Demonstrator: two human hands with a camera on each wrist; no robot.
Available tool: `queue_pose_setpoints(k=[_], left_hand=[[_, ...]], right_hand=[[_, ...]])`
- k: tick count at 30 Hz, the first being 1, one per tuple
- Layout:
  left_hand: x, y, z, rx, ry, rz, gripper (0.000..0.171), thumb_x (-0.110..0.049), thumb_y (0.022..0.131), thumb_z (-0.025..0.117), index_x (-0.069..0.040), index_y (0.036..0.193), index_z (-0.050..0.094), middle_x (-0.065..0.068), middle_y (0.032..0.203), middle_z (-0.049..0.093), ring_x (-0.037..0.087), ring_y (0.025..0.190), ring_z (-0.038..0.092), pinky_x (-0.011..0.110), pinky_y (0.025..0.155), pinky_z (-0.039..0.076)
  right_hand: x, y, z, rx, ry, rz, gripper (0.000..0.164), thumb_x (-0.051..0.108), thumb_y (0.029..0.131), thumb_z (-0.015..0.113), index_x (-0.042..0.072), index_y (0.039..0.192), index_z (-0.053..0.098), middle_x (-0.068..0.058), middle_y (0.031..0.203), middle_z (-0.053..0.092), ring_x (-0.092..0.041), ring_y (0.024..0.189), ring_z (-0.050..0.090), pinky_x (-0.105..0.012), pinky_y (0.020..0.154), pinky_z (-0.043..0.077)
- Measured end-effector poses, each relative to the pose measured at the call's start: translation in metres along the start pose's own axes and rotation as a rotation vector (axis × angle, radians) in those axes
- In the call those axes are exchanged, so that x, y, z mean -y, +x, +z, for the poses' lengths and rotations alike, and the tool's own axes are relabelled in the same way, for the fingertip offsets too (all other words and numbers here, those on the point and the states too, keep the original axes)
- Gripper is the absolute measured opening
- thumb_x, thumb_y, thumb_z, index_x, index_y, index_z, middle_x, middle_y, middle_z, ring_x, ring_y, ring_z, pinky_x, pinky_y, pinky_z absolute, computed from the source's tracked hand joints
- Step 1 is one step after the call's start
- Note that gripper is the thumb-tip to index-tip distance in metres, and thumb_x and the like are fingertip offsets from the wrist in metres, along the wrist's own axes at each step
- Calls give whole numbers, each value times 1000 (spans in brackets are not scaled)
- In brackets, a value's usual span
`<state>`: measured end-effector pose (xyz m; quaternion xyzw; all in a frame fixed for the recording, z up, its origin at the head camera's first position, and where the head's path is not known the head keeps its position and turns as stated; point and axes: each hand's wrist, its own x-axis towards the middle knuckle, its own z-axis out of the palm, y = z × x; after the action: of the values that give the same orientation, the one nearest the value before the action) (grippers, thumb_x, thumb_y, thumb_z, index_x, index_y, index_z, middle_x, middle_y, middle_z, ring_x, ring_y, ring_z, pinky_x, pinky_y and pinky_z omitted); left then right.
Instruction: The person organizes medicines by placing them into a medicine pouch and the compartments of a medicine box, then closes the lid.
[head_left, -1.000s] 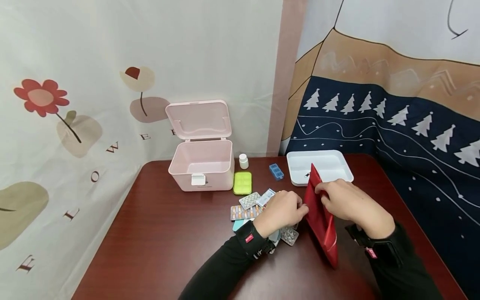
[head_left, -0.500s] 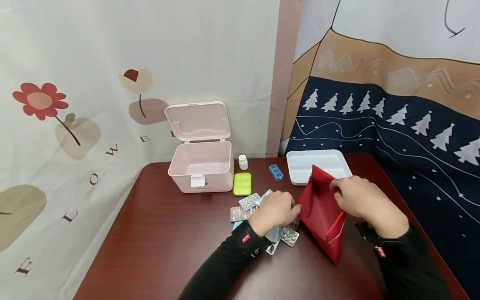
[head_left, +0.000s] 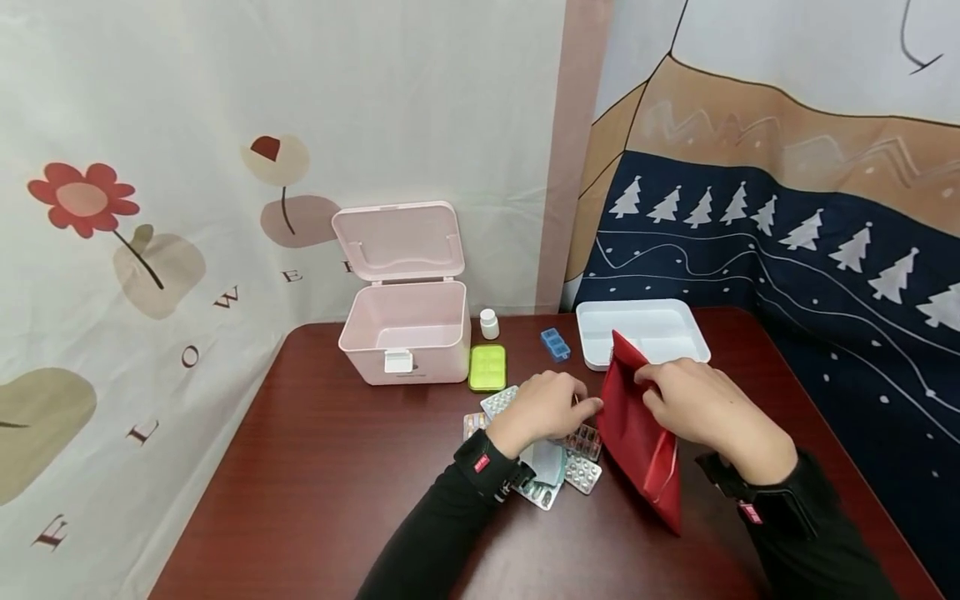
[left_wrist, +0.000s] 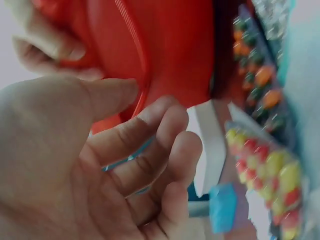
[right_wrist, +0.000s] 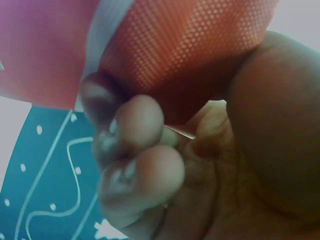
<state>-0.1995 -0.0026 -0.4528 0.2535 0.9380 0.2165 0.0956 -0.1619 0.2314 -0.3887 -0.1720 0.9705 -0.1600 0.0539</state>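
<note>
The right hand (head_left: 701, 408) pinches the upper edge of the red pouch (head_left: 637, 442), which stands tilted on the desk (head_left: 337, 500) in front of the white tray (head_left: 667, 321), while the left hand (head_left: 543, 408) has loosely bent fingers apart from the thumb, whose tip is at the pouch's zipped edge, contact being hard to tell. The left hand covers part of the blister packs (head_left: 582, 472), the pouch hides the tray's near edge, and its contents cannot be made out. Desk surface stretches leftward from the packs; its right edge runs beyond the right forearm.
</note>
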Motion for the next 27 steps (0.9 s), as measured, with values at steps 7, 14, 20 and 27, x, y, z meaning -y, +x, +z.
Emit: queue_pose_setpoints(k=[7,14,20,27], left_hand=[[33,-9,-40,-163,-48,-14,31,-41,112,63,-20,113,86,-6,94,79,11,81,66,28,73,51],[53,-14,-53,-211,-37,-112,29,-37,110,68,-16,118,86,2,113,84,18,95,75,35,81,58],[60,-7,-34,-38,33,-187,25,-36,106,75,-16,94,84,-1,90,78,15,84,67,34,78,53],[67,3,-15,34,92,-239,31,-41,103,77,-19,82,77,-3,78,69,15,74,63,32,68,47]], right_hand=[[3,1,0,-4,15,-23,36,9,98,69,1,132,76,-15,108,78,-16,78,63,-31,62,56],[0,3,1,36,39,-18,36,10,101,68,1,135,75,-16,112,78,-18,82,65,-30,63,57],[-4,3,1,26,32,-31,36,10,100,68,1,134,75,-15,111,78,-16,80,63,-29,62,53],[-3,5,3,33,42,-26,37,10,100,69,1,136,74,-16,112,78,-16,81,64,-30,63,57]])
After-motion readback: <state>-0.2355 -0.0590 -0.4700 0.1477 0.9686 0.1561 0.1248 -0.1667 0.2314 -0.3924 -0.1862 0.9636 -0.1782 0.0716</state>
